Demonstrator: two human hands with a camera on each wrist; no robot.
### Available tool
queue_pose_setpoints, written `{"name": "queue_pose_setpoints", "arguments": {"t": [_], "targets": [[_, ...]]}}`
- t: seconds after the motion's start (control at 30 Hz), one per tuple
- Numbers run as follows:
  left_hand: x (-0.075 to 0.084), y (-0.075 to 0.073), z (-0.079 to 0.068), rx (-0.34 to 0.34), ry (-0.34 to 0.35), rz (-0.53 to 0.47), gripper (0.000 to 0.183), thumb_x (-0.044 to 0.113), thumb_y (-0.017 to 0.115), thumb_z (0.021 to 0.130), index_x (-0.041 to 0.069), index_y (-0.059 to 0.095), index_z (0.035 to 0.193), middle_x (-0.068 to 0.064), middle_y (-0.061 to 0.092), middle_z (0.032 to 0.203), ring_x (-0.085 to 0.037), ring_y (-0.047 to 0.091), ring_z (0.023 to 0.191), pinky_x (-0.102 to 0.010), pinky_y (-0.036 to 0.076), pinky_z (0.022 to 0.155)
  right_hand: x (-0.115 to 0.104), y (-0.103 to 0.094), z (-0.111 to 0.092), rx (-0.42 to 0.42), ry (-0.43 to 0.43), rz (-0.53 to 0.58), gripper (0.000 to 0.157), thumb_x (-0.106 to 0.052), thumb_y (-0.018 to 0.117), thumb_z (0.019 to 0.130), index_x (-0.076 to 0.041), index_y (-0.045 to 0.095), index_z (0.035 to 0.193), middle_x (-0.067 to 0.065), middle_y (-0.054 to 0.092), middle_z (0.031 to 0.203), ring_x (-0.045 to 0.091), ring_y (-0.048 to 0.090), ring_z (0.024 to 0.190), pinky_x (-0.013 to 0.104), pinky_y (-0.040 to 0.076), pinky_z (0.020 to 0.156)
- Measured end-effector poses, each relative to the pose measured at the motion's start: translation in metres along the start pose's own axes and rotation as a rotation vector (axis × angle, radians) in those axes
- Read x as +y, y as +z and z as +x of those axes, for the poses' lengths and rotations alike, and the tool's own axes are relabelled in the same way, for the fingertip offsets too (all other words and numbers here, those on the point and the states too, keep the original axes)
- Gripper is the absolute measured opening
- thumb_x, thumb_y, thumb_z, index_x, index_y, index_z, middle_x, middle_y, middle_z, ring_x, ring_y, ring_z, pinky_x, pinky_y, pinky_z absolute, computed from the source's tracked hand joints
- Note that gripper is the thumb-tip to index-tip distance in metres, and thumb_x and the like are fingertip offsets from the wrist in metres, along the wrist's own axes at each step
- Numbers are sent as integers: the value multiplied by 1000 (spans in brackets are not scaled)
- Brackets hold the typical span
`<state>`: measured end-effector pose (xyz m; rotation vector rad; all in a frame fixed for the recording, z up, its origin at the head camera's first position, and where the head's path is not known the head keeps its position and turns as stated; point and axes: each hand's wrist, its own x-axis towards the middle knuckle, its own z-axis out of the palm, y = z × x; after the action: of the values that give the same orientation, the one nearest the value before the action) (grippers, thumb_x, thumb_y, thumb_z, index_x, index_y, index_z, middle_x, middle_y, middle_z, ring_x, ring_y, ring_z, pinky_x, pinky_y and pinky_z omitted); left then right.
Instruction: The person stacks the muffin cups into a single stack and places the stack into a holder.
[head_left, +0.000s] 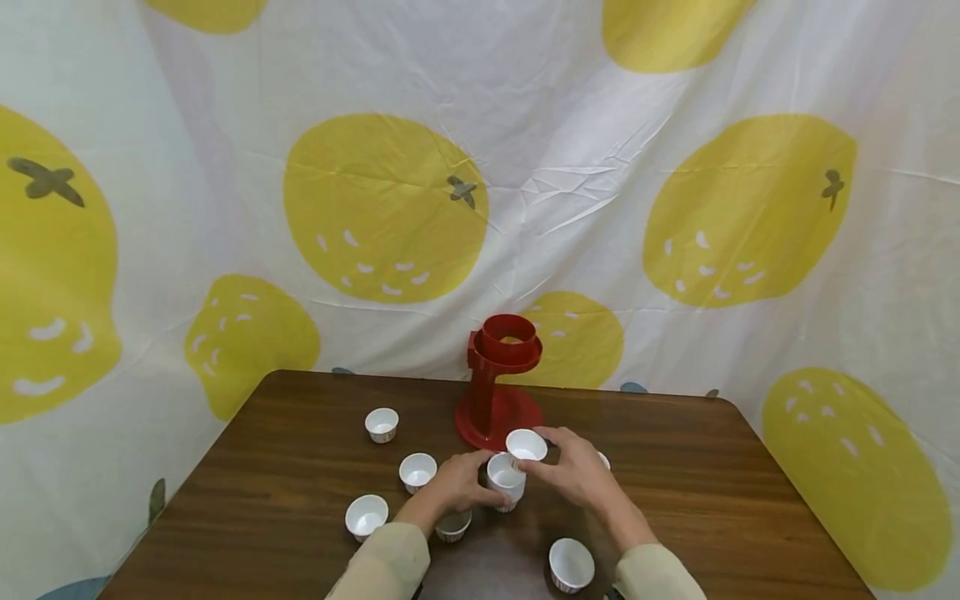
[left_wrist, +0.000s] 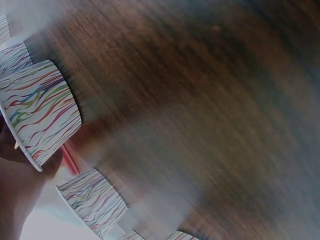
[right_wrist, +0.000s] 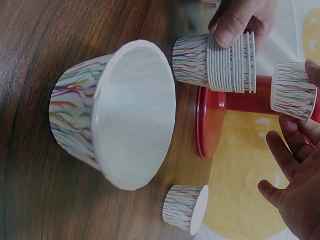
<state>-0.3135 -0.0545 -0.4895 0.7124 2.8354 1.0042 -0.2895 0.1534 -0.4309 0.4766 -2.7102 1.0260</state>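
Note:
A stack of nested paper baking cups (head_left: 507, 492), white with colored wavy lines outside, stands upright in the grip of my left hand (head_left: 454, 485). In the right wrist view, the left thumb and fingers lie around the upper rims of the stack. My right hand (head_left: 583, 472) pinches a single paper baking cup (head_left: 527, 445) between thumb and fingers, its mouth facing up. That cup is apart from the stack and just above it, as the right wrist view shows.
Behind the hands stands a red plastic stand (head_left: 487, 404) with a round ring on top. Several loose cups (head_left: 367, 517) sit upright on the left of the wooden table (head_left: 262, 467). Another cup (head_left: 572, 567) is near the front right, and one (head_left: 604, 460) is partly hidden behind the right hand.

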Motion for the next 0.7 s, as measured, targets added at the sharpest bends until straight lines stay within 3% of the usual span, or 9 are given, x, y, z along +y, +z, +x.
{"name": "queue_pose_setpoints", "arguments": {"t": [0.37,0.7], "targets": [[-2,2,0,-17,-32,-15,66,52,74,65,18,55,119,3,61,103,-19,55,92,-39,43,80,-5,8,5,-25,-32,7,56,-47,75,67,-13,63,111,-1,60,101,17,55,95,38,43,82],[-2,2,1,-4,-13,3,60,50,75,64,19,58,112,3,62,97,-17,56,88,-36,44,77,-5,16,6,-32,-74,9,53,-44,76,67,-13,64,108,1,60,100,22,56,96,39,43,82]]}}
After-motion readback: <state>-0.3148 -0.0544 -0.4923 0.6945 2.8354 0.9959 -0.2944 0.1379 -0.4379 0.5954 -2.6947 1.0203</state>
